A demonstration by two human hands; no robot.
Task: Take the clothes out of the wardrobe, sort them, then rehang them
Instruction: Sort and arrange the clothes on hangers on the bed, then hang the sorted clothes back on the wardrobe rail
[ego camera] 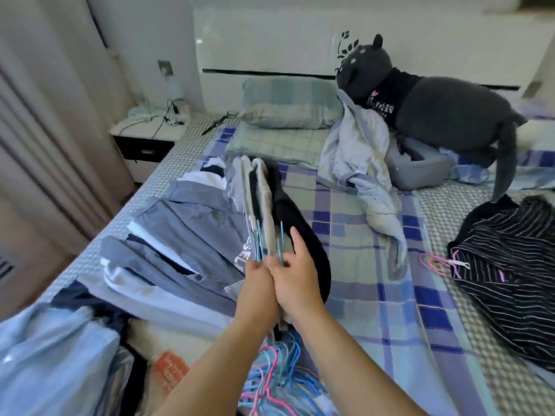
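Blue plastic hangers [280,250] stick up between the two hands at the middle of the bed, where a bundle of hung clothes [259,199] in grey, beige and black stands on edge above the checked blue and purple bedsheet [375,265]. The left hand [257,276] has its grip closed on the hanger hooks at the near end of the bundle, fingers curled round them. The right hand [295,270], pressed against the left, pinches one blue hook with thumb and lower fingers while its index finger lies straight along the black garment [303,235] on the bundle's right side. Left of the bundle a row of folded grey-blue and white clothes [180,241] lies fanned across the bed, and a light blue garment [54,355] fills the near left corner. Below the forearms lies a loose heap of blue and pink hangers [279,373]. A black striped garment [507,283] is spread at the right edge of the bed with a pink hanger [435,262] just beside it. Farther back a crumpled pale blue garment [357,169] lies near a large grey plush cat [435,109] and a checked pillow [288,103]. A white nightstand [150,136] stands to the left of the bed.
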